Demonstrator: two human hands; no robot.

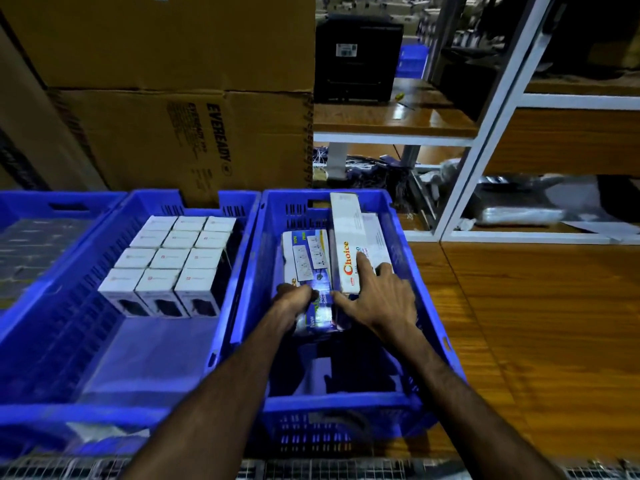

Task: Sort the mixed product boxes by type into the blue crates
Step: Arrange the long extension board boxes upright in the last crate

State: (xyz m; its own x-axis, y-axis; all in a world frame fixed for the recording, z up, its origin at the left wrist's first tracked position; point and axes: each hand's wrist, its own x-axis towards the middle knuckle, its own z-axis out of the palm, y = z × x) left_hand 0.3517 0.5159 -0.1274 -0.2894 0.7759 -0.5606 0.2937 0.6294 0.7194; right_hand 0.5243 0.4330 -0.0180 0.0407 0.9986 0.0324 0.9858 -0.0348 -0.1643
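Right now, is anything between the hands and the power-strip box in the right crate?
Nothing visible. The left hand and right hand already touch the power-strip box at its near end; the right forefinger also lies on the Choice box beside it.

Three blue crates (249, 216) stand side by side across the lower half of the frame, and a fourth blue one (412, 58) shows small and far off at upper centre. The middle crate holds twelve small white boxes (169, 259) in a block of four rows by three, while the right-hand crate holds three long product boxes (346, 237), one of them flat with sockets pictured on it; what fills the far-left crate is too blurred to count. Two brown cartons (194, 143) are stacked at upper left, and two hands (381, 299) reach into the right crate.
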